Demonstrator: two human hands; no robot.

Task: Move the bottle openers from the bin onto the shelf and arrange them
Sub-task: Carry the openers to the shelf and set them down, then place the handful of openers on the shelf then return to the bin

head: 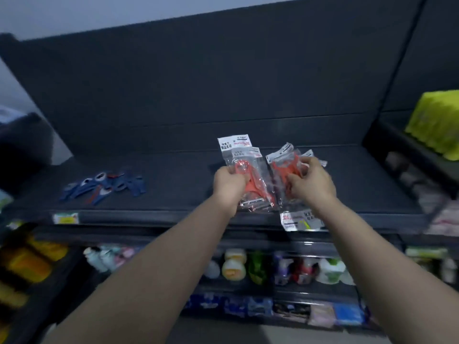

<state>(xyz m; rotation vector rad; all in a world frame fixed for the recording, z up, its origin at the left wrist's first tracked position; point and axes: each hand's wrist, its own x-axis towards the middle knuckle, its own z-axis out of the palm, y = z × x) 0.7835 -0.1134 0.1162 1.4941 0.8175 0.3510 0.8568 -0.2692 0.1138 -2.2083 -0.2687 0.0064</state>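
Observation:
Two bunches of orange bottle openers in clear packets lie on the dark shelf (173,194), right of its middle. My left hand (229,186) grips the left bunch (250,170), whose white header cards point to the back. My right hand (310,181) pinches the right bunch (283,167). One packet (298,219) in front of it hangs over the shelf's front edge with its header card toward me. A loose heap of blue bottle openers (104,186) lies at the shelf's left. No bin is in view.
A yellow-green pack (437,122) sits on the neighbouring shelf at the right. A yellow price tag (65,218) is on the shelf's front edge. Lower shelves hold bottles (280,269) and small packets (248,306). A dark object (22,150) stands at far left.

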